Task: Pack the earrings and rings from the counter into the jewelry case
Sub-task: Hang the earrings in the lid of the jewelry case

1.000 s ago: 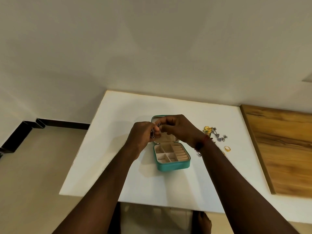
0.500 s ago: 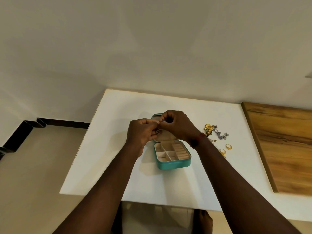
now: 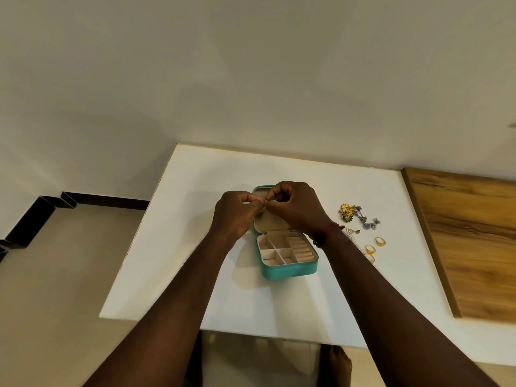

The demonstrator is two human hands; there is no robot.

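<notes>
Open white surface (image 3: 181, 247) stretches left of and before the teal jewelry case (image 3: 287, 270). The left hand (image 3: 234, 216) and right hand (image 3: 296, 208), pinching a small earring (image 3: 266, 201), block its lid; gold and silver earrings (image 3: 354, 215) and gold rings (image 3: 375, 245) crowd the right.

Both arms are showing bare from the wrists right up to the frame edge, far as I can tell. The right hand (image 3: 296, 208) is wearing a thin red thread bracelet (image 3: 333, 227) at the wrist, with a few dark beads (image 3: 318, 242) hanging off it. A bare foot (image 3: 336, 364) is peeking out down below.
</notes>
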